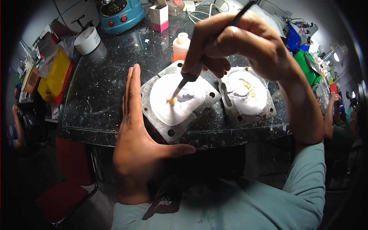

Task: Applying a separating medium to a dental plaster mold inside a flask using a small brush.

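Observation:
My right hand (245, 42) grips a dark-handled brush (188, 78) like a pen. Its blurred tip meets the white plaster (161, 94) that fills a square metal flask half (160, 129) with corner holes. My left hand (134, 134) is open, fingers stretched along the flask's left side and thumb extended by its near edge. To the right lies a second metal flask half (253, 119), its plaster holding a curved row of yellowish teeth (249, 89). Just behind the first flask stands a small bottle (181, 46) of orange-pink liquid, partly hidden by my right hand.
Both flask halves rest on a dark, speckled worktop (99, 92) with a curved near edge. At the back are a blue machine (122, 17), a white-and-pink box (159, 18) and a white tub (87, 41). Yellow (53, 76) and green (308, 68) bins flank the worktop. Other people sit far off at both sides.

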The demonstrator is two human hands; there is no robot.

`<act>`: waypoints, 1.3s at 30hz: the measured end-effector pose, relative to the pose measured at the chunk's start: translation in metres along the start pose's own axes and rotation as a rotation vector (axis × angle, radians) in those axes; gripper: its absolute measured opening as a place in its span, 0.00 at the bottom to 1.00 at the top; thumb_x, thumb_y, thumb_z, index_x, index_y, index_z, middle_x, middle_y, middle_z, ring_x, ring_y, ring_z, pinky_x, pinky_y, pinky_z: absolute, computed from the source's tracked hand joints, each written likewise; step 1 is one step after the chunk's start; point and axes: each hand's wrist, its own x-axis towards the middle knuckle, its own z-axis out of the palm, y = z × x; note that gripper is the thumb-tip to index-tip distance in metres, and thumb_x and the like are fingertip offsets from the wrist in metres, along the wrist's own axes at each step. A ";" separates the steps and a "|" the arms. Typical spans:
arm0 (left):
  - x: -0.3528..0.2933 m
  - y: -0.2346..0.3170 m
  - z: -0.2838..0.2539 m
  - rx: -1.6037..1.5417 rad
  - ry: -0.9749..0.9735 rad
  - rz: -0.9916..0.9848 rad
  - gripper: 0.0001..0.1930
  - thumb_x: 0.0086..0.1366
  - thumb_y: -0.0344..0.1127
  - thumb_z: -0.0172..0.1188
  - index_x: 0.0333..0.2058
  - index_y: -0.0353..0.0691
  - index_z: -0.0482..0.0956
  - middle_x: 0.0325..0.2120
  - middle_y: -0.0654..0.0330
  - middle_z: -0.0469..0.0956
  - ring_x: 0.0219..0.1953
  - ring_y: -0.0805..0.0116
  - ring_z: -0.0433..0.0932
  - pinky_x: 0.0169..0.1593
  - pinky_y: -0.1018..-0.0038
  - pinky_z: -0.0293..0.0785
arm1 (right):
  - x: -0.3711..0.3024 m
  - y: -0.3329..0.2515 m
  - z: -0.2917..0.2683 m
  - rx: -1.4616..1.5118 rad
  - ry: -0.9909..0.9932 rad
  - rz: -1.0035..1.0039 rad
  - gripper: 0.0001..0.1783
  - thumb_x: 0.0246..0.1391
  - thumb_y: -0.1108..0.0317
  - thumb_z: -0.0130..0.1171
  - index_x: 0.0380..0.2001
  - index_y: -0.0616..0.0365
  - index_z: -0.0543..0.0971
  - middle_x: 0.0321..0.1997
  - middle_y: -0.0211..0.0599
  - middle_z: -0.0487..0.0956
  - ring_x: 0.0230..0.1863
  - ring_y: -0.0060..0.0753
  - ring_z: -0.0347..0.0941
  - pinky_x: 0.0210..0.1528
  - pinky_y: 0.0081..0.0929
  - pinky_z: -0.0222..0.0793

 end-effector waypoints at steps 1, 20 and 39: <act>0.001 0.000 -0.001 0.131 -0.034 0.043 0.78 0.34 0.46 0.87 0.74 0.35 0.35 0.72 0.40 0.46 0.72 0.54 0.55 0.72 0.62 0.50 | -0.005 0.004 0.001 0.016 0.032 0.005 0.19 0.56 0.65 0.47 0.32 0.71 0.83 0.32 0.46 0.85 0.24 0.21 0.71 0.26 0.20 0.67; 0.000 -0.011 0.000 -0.206 0.073 0.065 0.59 0.38 0.25 0.58 0.74 0.38 0.42 0.73 0.43 0.49 0.76 0.52 0.47 0.75 0.60 0.42 | -0.040 -0.017 -0.001 -0.221 0.157 -0.011 0.25 0.54 0.59 0.50 0.39 0.76 0.81 0.36 0.52 0.85 0.24 0.28 0.78 0.25 0.24 0.73; 0.000 -0.004 0.012 0.344 0.079 0.084 0.84 0.21 0.68 0.80 0.73 0.34 0.41 0.72 0.40 0.47 0.74 0.43 0.49 0.74 0.54 0.47 | -0.060 -0.022 -0.002 -0.113 0.102 0.210 0.23 0.48 0.70 0.48 0.40 0.77 0.82 0.36 0.56 0.85 0.24 0.31 0.80 0.29 0.25 0.77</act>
